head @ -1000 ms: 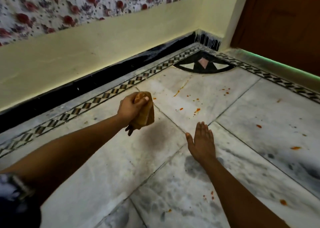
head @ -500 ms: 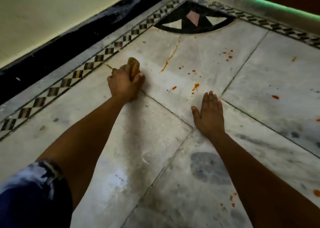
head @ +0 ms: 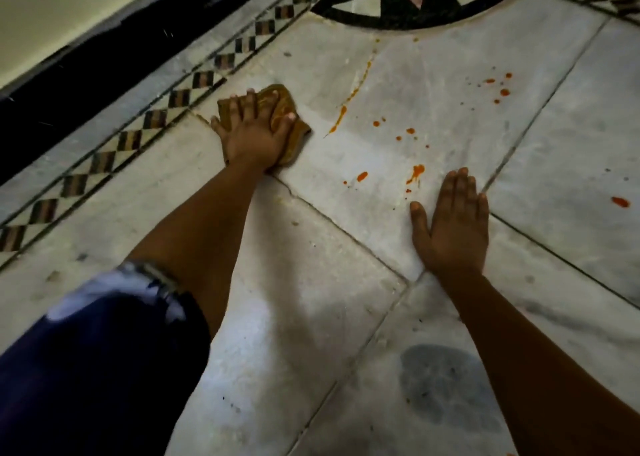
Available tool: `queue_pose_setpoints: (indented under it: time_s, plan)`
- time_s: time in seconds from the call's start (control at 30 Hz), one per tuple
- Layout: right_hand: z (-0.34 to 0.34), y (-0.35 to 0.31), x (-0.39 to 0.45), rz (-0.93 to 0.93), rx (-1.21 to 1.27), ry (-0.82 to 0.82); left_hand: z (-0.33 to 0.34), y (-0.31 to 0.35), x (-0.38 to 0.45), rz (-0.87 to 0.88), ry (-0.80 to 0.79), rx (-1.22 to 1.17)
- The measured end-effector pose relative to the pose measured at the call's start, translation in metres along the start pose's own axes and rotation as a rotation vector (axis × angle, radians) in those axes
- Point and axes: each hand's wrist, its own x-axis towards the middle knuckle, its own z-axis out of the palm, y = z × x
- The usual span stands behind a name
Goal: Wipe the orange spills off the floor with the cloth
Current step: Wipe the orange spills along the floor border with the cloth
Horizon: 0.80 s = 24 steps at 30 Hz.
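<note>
My left hand (head: 252,133) presses a brown-orange cloth (head: 285,109) flat onto the marble floor (head: 311,299), fingers spread over it. Orange spills (head: 414,173) dot the tile to the right of the cloth: a long streak (head: 349,103), small drops in the middle, a cluster (head: 500,90) farther right and one blob (head: 620,202) at the right edge. My right hand (head: 453,227) lies palm down on the floor, fingers together, just below the nearest splash, holding nothing.
A checkered tile border (head: 166,105) and a black skirting (head: 104,60) run along the wall at the left. A dark fan-shaped inlay (head: 408,8) fills the corner at the top. A grey patch (head: 446,386) marks the tile near my right forearm.
My left hand has brought the bunched cloth down from the air onto the floor and flattened it. The view has tilted down and closer. My right hand has stayed planted.
</note>
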Motion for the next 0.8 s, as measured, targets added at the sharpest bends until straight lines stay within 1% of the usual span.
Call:
queue_pose_setpoints:
  time_s: [0.07,0.13,0.27,0.33,0.4,0.47,0.53,0.67,0.73,0.8]
  plan:
    - [0.001,0.001,0.000,0.002,0.000,0.002,-0.006,0.005,0.018,-0.004,-0.036,-0.015]
    - [-0.001,0.001,0.001,0.010,0.003,-0.011,-0.009,0.008,0.018,0.004,-0.047,-0.030]
    - [-0.004,-0.001,0.001,0.013,0.008,-0.022,0.000,-0.011,-0.037,0.121,-0.023,-0.018]
    - [-0.005,-0.001,0.001,0.019,0.006,-0.029,0.003,-0.019,-0.049,0.107,-0.005,-0.007]
    - [-0.005,-0.001,0.002,0.020,0.004,-0.027,0.004,-0.018,-0.036,0.011,0.031,-0.005]
    - [-0.006,-0.002,0.003,0.026,0.014,-0.015,0.002,-0.015,-0.006,-0.087,0.042,-0.014]
    - [-0.005,-0.003,0.002,0.024,0.013,-0.002,-0.004,-0.019,0.029,-0.114,0.011,0.012]
    - [-0.005,-0.003,0.002,0.026,-0.003,0.007,-0.017,-0.017,0.082,-0.076,-0.059,0.040]
    - [-0.006,-0.003,0.002,0.034,-0.006,0.005,-0.015,-0.012,0.078,-0.044,-0.061,0.057]
    - [-0.008,-0.004,0.003,0.041,-0.004,-0.008,-0.010,-0.005,0.051,0.053,-0.080,0.076]
